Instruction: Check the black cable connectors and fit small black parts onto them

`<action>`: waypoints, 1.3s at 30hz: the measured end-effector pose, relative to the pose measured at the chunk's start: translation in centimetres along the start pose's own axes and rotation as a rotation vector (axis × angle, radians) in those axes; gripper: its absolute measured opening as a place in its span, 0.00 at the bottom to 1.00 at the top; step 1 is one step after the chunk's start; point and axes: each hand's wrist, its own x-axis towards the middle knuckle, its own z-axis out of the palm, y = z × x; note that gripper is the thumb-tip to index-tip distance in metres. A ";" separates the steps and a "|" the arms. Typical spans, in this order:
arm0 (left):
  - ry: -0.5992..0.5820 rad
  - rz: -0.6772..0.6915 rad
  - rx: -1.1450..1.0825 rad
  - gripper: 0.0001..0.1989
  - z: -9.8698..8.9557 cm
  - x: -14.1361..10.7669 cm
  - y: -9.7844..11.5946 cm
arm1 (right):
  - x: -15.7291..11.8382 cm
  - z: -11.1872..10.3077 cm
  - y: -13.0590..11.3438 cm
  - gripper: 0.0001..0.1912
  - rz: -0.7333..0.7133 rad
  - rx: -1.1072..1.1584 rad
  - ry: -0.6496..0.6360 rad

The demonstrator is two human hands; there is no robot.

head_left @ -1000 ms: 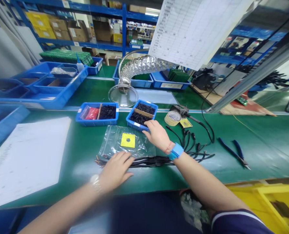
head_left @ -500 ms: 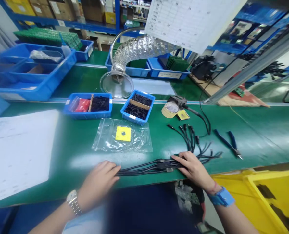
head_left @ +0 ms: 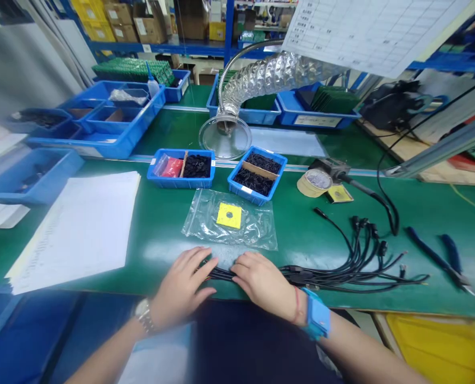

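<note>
We have both hands at the near edge of the green bench mat (head_left: 101,256), palms down and close together. Our left hand (head_left: 183,282) and right hand (head_left: 263,282) are half-curled over the gathered end of a black cable harness (head_left: 321,276), which runs off to the right and fans into many branches with small connectors. The fingers touch the cables, but we cannot tell whether they close around them. The step in hand looks like gathering and evening up this bundle. Any lift would call for a firm closure first. Beyond the hands lies a clear zip bag (head_left: 229,221) with a yellow square label (head_left: 229,215), and beyond that a blue tray (head_left: 257,194) of small black parts. Blue-handled pliers (head_left: 441,256) sit at far right.
</note>
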 end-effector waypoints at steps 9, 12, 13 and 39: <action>0.165 0.032 -0.001 0.16 -0.4 -0.2 -0.1 | -0.8 -3.1 1.2 0.04 0.222 1.053 0.291; -0.013 0.157 -0.008 0.15 0.4 0.8 0.1 | -1.6 -5.7 2.1 0.02 0.221 1.325 0.571; -0.030 0.171 -0.023 0.14 0.7 1.0 0.2 | -1.9 -6.5 2.4 0.03 0.214 1.357 0.669; -0.131 -0.026 -0.209 0.09 -1.5 3.6 1.9 | -3.6 -4.6 1.6 0.06 0.042 0.140 -0.146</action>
